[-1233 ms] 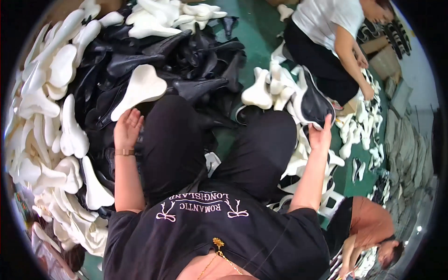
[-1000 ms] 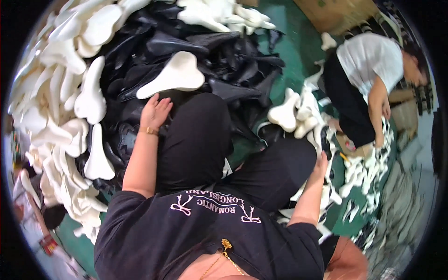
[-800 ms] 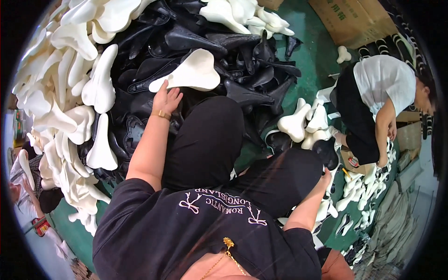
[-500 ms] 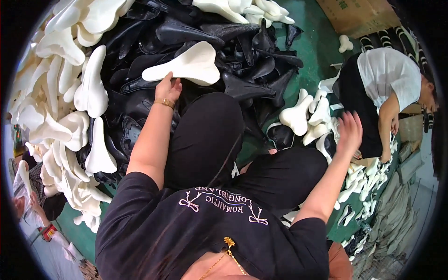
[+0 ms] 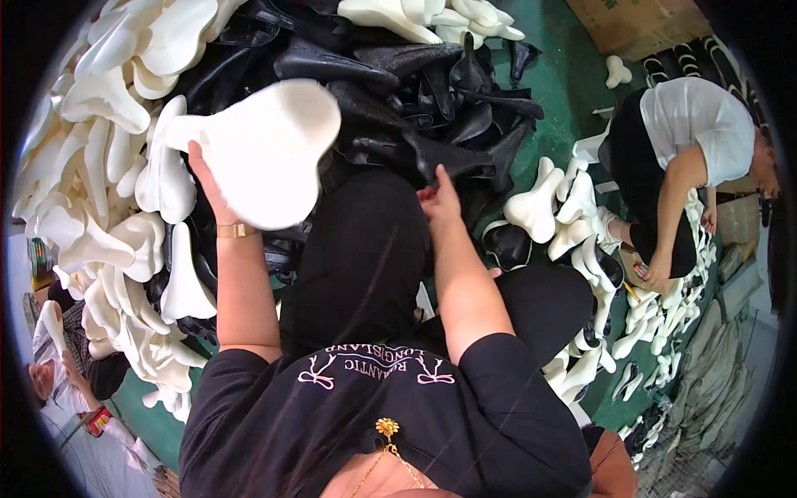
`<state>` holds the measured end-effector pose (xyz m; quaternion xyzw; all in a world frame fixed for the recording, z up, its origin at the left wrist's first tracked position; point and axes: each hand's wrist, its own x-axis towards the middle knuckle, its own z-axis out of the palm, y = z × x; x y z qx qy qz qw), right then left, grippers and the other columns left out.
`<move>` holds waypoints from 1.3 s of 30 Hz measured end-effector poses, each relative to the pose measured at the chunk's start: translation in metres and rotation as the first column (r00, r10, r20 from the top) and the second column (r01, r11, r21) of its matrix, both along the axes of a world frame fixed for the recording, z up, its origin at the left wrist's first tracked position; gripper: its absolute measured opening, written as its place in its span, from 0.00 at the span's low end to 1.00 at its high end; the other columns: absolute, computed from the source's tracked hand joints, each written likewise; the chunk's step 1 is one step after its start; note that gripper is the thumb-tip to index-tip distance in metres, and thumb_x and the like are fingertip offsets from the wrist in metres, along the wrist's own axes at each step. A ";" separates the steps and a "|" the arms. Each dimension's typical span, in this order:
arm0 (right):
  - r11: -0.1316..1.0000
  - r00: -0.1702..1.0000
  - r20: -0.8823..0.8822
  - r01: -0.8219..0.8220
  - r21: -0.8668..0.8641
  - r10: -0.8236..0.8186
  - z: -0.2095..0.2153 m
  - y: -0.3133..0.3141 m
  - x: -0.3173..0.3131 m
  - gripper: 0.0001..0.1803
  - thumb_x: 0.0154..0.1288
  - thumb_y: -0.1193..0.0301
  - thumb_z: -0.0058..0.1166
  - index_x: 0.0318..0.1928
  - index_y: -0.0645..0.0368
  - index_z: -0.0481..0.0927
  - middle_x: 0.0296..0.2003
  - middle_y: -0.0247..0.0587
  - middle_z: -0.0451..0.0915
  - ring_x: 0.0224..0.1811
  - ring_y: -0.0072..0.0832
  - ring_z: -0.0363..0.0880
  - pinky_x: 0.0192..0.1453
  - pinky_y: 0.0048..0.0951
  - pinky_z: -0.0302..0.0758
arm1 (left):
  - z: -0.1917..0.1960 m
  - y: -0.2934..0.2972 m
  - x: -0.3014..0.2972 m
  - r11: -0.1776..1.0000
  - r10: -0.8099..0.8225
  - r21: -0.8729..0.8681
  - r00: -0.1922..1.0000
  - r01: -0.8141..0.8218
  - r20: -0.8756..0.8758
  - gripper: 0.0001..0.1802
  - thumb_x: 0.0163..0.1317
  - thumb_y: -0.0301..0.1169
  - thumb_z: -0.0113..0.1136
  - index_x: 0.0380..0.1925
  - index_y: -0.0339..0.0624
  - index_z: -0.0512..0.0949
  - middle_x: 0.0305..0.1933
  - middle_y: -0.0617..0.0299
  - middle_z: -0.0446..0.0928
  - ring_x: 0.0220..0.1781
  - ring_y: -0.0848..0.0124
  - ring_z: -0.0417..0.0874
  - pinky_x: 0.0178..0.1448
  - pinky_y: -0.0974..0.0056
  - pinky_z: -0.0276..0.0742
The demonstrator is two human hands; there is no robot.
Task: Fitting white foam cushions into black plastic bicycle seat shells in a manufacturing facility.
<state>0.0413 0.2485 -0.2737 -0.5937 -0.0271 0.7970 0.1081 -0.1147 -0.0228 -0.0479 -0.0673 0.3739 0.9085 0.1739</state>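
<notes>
My left hand point(image 5: 209, 191) is closed on a white foam bicycle saddle cover point(image 5: 274, 149), raised over the pile with its narrow nose to the left and its wide end to the right. The palm and most fingers are behind the cover. Just past my raised knee, my right hand point(image 5: 440, 202) closes its fingers on the near end of a black plastic saddle base point(image 5: 452, 158). That base lies on a heap of similar black bases point(image 5: 374, 62) in front of me.
White saddle covers point(image 5: 108, 224) are heaped along the left, with more at the far edge point(image 5: 398, 17). Finished-looking white pieces point(image 5: 531, 207) lie to the right. A co-worker point(image 5: 697, 133) bends over at the right; another person point(image 5: 66, 365) sits at the left. A cardboard box point(image 5: 639, 25) stands far right.
My left hand has brought the white saddle cover left and nearer, tilting it up. My right hand has swung from the far right to the black saddle base.
</notes>
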 end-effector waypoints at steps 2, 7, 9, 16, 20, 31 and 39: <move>0.964 0.990 -0.139 0.020 0.264 0.018 0.041 0.004 -0.008 0.15 0.53 0.70 0.68 0.40 0.56 0.76 0.30 0.32 0.77 0.30 0.28 0.75 0.33 0.31 0.75 | 0.015 -0.016 0.004 0.982 -0.113 0.151 0.994 0.110 0.012 0.34 0.67 0.56 0.42 0.58 0.38 0.70 0.56 0.52 0.76 0.54 0.58 0.78 0.62 0.55 0.73; 0.416 0.980 -0.051 -0.035 0.909 0.195 0.156 0.015 0.021 0.14 0.58 0.77 0.57 0.45 0.65 0.76 0.38 0.37 0.80 0.38 0.25 0.77 0.46 0.24 0.73 | 0.035 0.004 0.023 0.922 -0.281 0.282 0.960 0.265 0.017 0.26 0.67 0.47 0.46 0.51 0.36 0.74 0.49 0.53 0.80 0.50 0.61 0.81 0.59 0.59 0.75; 0.501 0.918 -0.297 0.133 0.855 0.263 0.195 0.011 0.034 0.19 0.58 0.76 0.55 0.50 0.67 0.75 0.44 0.42 0.80 0.45 0.30 0.78 0.53 0.27 0.73 | 0.034 0.018 0.035 0.946 -0.242 0.229 0.970 0.230 0.027 0.24 0.68 0.46 0.46 0.51 0.37 0.74 0.49 0.54 0.80 0.49 0.62 0.81 0.58 0.60 0.75; 0.103 0.852 -0.212 0.185 0.977 0.479 0.304 -0.051 0.102 0.26 0.60 0.74 0.45 0.59 0.75 0.68 0.52 0.51 0.74 0.56 0.42 0.73 0.64 0.38 0.66 | 0.054 0.071 0.094 0.900 -0.378 0.226 0.926 0.374 -0.027 0.35 0.69 0.57 0.43 0.60 0.38 0.65 0.57 0.52 0.74 0.58 0.61 0.75 0.65 0.57 0.68; -0.775 0.870 0.408 -0.049 0.630 0.277 0.318 -0.090 0.123 0.23 0.63 0.70 0.46 0.58 0.66 0.75 0.31 0.38 0.68 0.32 0.30 0.65 0.42 0.28 0.66 | 0.054 0.089 0.117 0.848 -0.430 0.293 0.897 0.441 -0.105 0.31 0.71 0.56 0.40 0.60 0.42 0.66 0.55 0.56 0.76 0.55 0.65 0.77 0.63 0.58 0.70; -0.877 0.862 0.454 -0.024 0.479 0.225 0.305 -0.108 0.129 0.25 0.59 0.75 0.50 0.59 0.64 0.74 0.29 0.40 0.68 0.31 0.34 0.65 0.37 0.31 0.67 | 0.068 0.086 0.140 0.841 -0.450 0.285 0.887 0.460 -0.106 0.33 0.70 0.60 0.35 0.55 0.43 0.72 0.51 0.60 0.78 0.51 0.68 0.78 0.59 0.61 0.73; -0.915 0.870 0.459 -0.023 0.403 0.180 0.302 -0.116 0.122 0.26 0.59 0.74 0.51 0.60 0.63 0.73 0.28 0.39 0.65 0.30 0.34 0.65 0.36 0.33 0.67 | 0.063 0.082 0.139 0.874 -0.373 0.297 0.922 0.385 -0.099 0.34 0.70 0.60 0.35 0.57 0.43 0.69 0.54 0.60 0.76 0.54 0.68 0.77 0.61 0.61 0.72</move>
